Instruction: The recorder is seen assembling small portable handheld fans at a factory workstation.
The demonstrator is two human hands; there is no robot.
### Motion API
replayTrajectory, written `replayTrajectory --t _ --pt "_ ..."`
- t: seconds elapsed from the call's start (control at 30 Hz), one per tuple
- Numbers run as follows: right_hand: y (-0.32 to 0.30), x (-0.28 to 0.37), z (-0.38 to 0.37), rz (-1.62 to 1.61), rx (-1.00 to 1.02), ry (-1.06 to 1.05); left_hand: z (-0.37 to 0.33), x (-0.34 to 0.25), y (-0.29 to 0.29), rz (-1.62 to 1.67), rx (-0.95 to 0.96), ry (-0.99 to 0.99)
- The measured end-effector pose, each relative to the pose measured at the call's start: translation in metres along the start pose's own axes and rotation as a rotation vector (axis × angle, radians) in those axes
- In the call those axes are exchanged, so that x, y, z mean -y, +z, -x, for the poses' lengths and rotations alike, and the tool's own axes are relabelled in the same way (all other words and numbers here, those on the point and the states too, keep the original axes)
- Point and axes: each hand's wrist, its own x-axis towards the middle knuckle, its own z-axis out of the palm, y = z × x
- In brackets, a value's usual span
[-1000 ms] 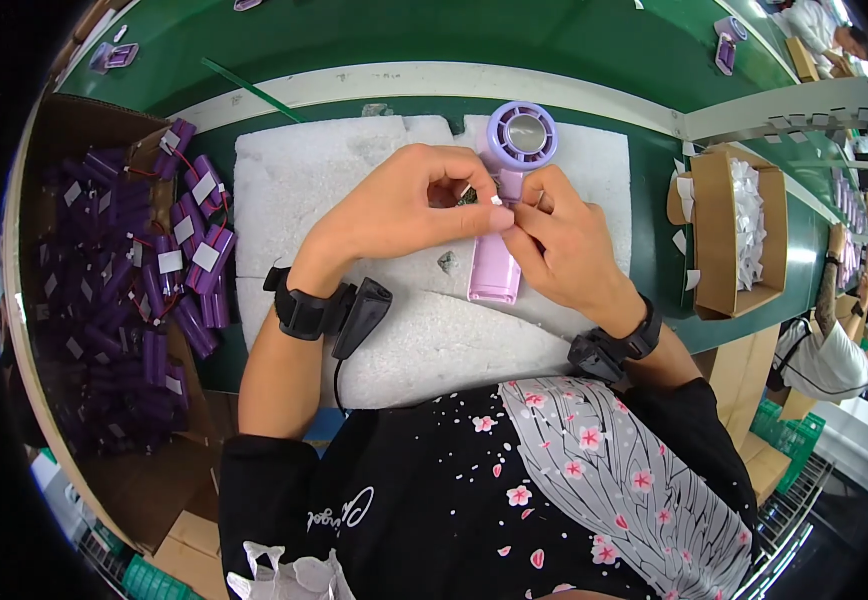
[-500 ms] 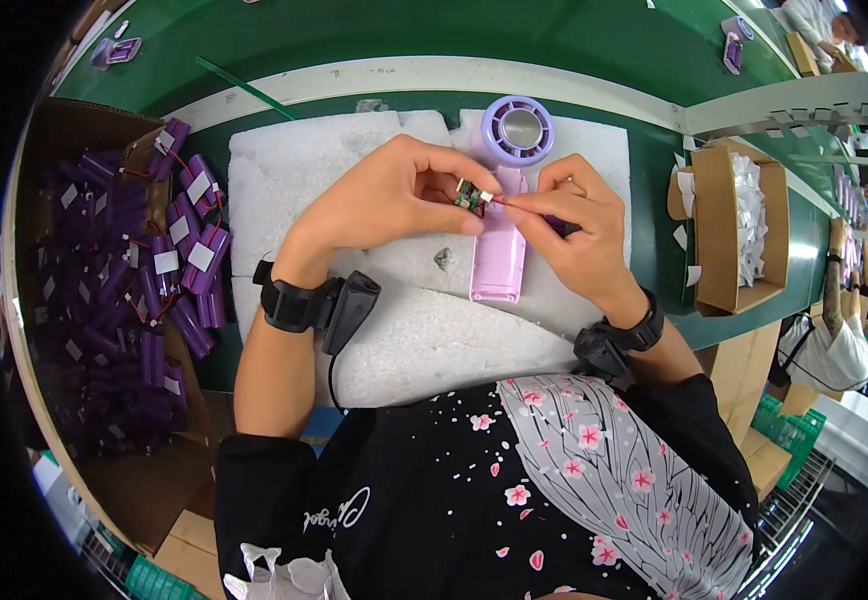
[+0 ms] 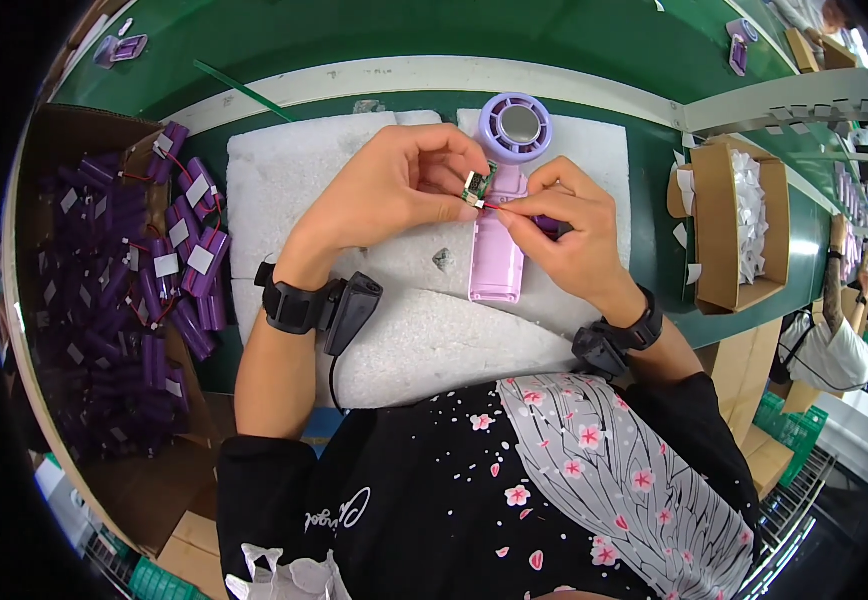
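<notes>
Between the fingers of my left hand point(image 3: 404, 190) is a small green circuit board point(image 3: 475, 187), tilted up. A white plug point(image 3: 477, 203) on red wires sits at the board's lower edge; whether it is fully seated I cannot tell. My right hand point(image 3: 571, 228) pinches the wires close to the plug. A purple battery point(image 3: 549, 226) is tucked under its fingers, partly hidden. Below both hands lies a handheld fan, its purple round head point(image 3: 516, 127) at the far end and its open pink handle shell point(image 3: 497, 262) pointing toward me.
White foam sheets point(image 3: 394, 345) cover the work spot. At left stands a carton point(image 3: 169, 455) of purple wired batteries point(image 3: 104, 300). On the right, a cardboard box point(image 3: 719, 215) holds white pieces. A pale rail point(image 3: 434, 70) crosses the green bench; another person point(image 3: 834, 345) is at far right.
The circuit board has turned more upright in my left fingers, its plug side now facing down. My right fingers have shifted slightly left, still on the wires.
</notes>
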Motion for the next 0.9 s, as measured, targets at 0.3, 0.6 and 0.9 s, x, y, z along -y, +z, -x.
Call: replayTrajectory --t 0.3,0.6,0.9 --pt "0.001 -0.002 0.0 0.017 -0.051 -0.008 0.0 0.0 0.003 -0.087 -0.073 0.017" --pt "-0.001 -0.002 -0.001 0.062 0.079 -0.047 0.0 -0.001 0.008 -0.197 -0.062 0.083" --pt "0.005 0.011 -0.005 0.119 -0.076 0.124 -0.001 -0.002 0.015 -0.366 -0.123 0.119"
